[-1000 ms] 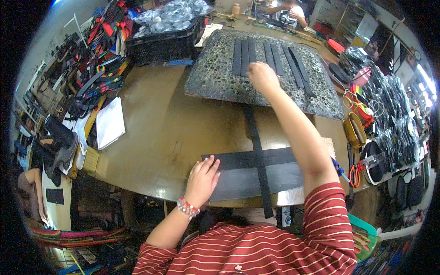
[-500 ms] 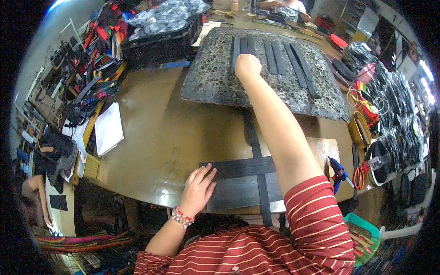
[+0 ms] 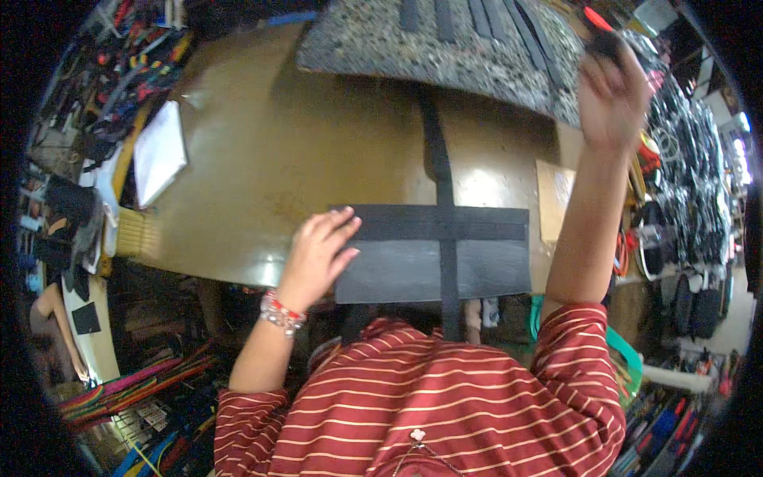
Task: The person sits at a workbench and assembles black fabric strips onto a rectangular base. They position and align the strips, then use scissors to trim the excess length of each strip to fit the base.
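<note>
Black and flat, the panel (image 3: 389,274) lies on the bench (image 3: 262,175), long axis left to right, its far-left corner under the nearer, unclenched left hand (image 3: 318,250), the right hand (image 3: 612,91) well apart beyond its right end, grip too blurred to tell.

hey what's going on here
A person presses their left hand flat on the left end of a dark rectangular panel, with a long black strap lying across it. Their right hand is raised beside a mottled board bearing black strips; blur hides whether it holds anything.
</note>
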`<state>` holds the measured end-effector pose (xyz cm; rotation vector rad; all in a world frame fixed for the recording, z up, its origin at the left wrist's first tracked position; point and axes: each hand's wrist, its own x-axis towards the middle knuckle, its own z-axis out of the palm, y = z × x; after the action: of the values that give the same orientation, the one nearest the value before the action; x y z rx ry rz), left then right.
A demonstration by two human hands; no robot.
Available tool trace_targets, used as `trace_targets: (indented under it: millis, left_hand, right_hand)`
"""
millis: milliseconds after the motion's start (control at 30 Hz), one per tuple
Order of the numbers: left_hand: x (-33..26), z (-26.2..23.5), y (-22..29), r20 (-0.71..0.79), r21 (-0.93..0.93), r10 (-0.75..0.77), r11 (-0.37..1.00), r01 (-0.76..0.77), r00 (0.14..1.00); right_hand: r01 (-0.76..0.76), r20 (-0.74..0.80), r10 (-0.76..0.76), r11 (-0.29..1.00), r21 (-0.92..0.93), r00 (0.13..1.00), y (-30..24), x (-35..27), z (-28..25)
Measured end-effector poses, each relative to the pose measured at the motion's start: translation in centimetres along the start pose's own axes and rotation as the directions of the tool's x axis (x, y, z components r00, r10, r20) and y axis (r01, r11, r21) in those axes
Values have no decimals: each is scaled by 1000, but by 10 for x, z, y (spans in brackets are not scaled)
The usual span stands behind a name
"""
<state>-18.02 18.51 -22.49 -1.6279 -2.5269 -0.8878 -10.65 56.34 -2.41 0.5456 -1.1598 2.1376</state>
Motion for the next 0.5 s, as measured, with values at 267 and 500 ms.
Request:
trace_targets:
  millis: [267,500]
  left_hand:
    - [-7,-5,7,-20,-45,-30,999,29,999]
    - [-14,-3,-7,35,-150,-63,986,68,997]
  right_hand:
    - [-315,-583,49,877,-364,811,44,-234,28]
    - [-658,-718,89,489,-573,691,60,-236,35]
